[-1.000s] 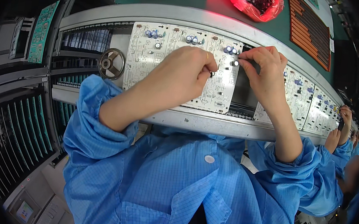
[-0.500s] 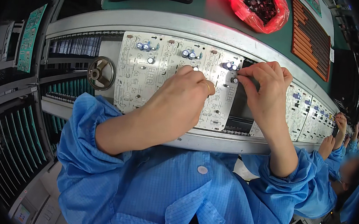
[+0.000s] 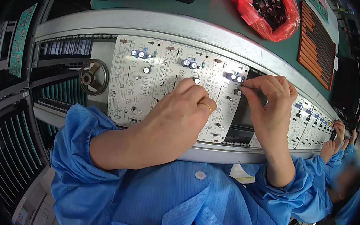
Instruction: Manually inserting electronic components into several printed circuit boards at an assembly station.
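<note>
left hand [image 3: 182,116]: over 1 board [image 3: 125,88] | right hand [image 3: 270,104]: at 1 black capacitor [image 3: 237,92]

PCB [image 3: 170,79] smooth w/ slight sheen; bag [image 3: 254,22] glossy plastic; rail [image 3: 153,22] dull metal; handwheel [image 3: 87,78] metal AFAICT.

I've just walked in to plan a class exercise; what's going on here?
A person in a blue checked smock has both bare hands at a white printed circuit board between silver metal rails. The left hand is above the board's middle, its fingertips hidden. The right hand has thumb and index finger at the board's right edge, beside a small black cylindrical component; contact is unclear. A red plastic bag of dark parts lies beyond.
</note>
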`<state>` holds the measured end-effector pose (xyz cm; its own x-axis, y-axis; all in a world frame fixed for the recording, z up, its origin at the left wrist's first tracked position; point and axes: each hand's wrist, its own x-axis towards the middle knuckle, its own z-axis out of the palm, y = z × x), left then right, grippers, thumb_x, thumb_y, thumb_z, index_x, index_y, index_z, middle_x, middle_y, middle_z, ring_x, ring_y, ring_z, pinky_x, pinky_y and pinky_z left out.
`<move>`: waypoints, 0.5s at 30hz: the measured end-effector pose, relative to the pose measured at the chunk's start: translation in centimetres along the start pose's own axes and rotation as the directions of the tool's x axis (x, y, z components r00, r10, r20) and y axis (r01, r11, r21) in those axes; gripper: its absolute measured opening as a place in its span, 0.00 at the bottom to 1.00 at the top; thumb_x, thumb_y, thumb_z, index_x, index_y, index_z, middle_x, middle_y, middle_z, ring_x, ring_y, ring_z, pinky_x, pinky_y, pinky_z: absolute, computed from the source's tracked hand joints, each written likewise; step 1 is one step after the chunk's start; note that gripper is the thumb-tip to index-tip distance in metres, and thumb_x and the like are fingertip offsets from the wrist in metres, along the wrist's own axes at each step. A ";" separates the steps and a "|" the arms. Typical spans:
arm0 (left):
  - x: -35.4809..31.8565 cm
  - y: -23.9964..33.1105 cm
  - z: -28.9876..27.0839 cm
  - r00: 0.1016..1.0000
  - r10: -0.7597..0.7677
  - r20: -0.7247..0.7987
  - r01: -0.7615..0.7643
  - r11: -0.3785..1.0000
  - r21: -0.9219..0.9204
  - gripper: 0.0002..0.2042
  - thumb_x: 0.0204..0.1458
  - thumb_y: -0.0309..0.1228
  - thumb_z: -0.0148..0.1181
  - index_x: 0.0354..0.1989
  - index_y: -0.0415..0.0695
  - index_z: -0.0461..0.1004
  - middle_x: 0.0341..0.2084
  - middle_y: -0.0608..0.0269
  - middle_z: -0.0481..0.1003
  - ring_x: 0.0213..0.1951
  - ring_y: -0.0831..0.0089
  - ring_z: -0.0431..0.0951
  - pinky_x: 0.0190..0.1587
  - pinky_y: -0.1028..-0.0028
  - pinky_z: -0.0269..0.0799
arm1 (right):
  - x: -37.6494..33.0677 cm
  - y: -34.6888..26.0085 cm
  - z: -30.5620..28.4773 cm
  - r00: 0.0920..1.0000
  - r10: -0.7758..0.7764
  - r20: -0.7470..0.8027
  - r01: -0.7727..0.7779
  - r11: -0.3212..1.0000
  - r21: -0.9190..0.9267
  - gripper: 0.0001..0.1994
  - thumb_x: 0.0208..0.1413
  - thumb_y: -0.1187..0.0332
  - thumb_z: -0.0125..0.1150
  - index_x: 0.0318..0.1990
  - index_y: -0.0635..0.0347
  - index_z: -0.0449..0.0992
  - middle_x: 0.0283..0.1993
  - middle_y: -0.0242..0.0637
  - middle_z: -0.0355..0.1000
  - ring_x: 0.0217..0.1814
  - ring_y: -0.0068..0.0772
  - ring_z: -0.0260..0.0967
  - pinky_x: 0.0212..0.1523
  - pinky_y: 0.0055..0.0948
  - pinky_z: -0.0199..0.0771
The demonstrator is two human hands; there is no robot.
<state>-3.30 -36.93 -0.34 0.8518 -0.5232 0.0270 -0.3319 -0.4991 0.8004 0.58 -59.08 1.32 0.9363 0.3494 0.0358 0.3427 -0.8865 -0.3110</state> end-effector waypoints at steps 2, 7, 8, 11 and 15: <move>-0.1 0.0 0.0 1.000 -0.003 0.001 0.003 1.000 -0.013 0.10 0.48 0.16 0.58 0.39 0.34 0.77 0.37 0.51 0.74 0.42 0.54 0.73 0.46 0.62 0.71 | 0.0 0.0 0.0 1.000 0.001 -0.002 -0.001 1.000 0.021 0.05 0.47 0.74 0.70 0.33 0.58 0.82 0.35 0.30 0.77 0.44 0.33 0.68 0.58 0.38 0.55; 0.0 -0.1 0.1 1.000 0.019 -0.002 -0.019 1.000 -0.006 0.11 0.47 0.15 0.58 0.39 0.34 0.77 0.37 0.51 0.74 0.42 0.54 0.73 0.46 0.62 0.72 | -0.2 1.0 0.4 0.989 -0.117 -0.087 0.117 0.993 -0.002 0.06 0.45 0.74 0.71 0.32 0.57 0.82 0.34 0.27 0.76 0.43 0.34 0.68 0.54 0.41 0.56; 0.0 -0.1 0.0 1.000 0.015 -0.009 -0.015 1.000 -0.008 0.10 0.47 0.15 0.58 0.39 0.34 0.77 0.37 0.51 0.74 0.42 0.54 0.73 0.45 0.63 0.72 | -0.1 1.0 0.4 0.986 -0.148 -0.078 0.148 0.989 -0.004 0.06 0.45 0.74 0.71 0.32 0.57 0.82 0.34 0.27 0.76 0.43 0.34 0.68 0.55 0.41 0.57; 0.0 0.0 0.1 1.000 0.013 -0.020 -0.013 1.000 -0.012 0.10 0.47 0.15 0.59 0.39 0.34 0.77 0.37 0.51 0.74 0.41 0.55 0.73 0.44 0.63 0.72 | 0.1 1.3 0.2 0.977 -0.205 -0.062 0.205 0.979 -0.011 0.07 0.44 0.74 0.72 0.33 0.57 0.81 0.35 0.27 0.76 0.44 0.34 0.68 0.55 0.42 0.57; -0.1 0.0 0.5 0.999 -0.003 -0.045 0.002 1.000 -0.025 0.09 0.48 0.15 0.60 0.39 0.34 0.78 0.37 0.51 0.74 0.40 0.55 0.73 0.43 0.63 0.72 | 0.1 1.7 0.1 0.976 -0.216 -0.021 0.217 0.976 0.025 0.08 0.44 0.75 0.73 0.34 0.56 0.81 0.37 0.29 0.77 0.44 0.35 0.68 0.56 0.41 0.58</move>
<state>-3.57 -37.20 -0.61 0.8703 -0.4898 0.0517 -0.3200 -0.4824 0.8154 1.29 -60.50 0.71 0.8416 0.5261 0.1225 0.5353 -0.7820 -0.3192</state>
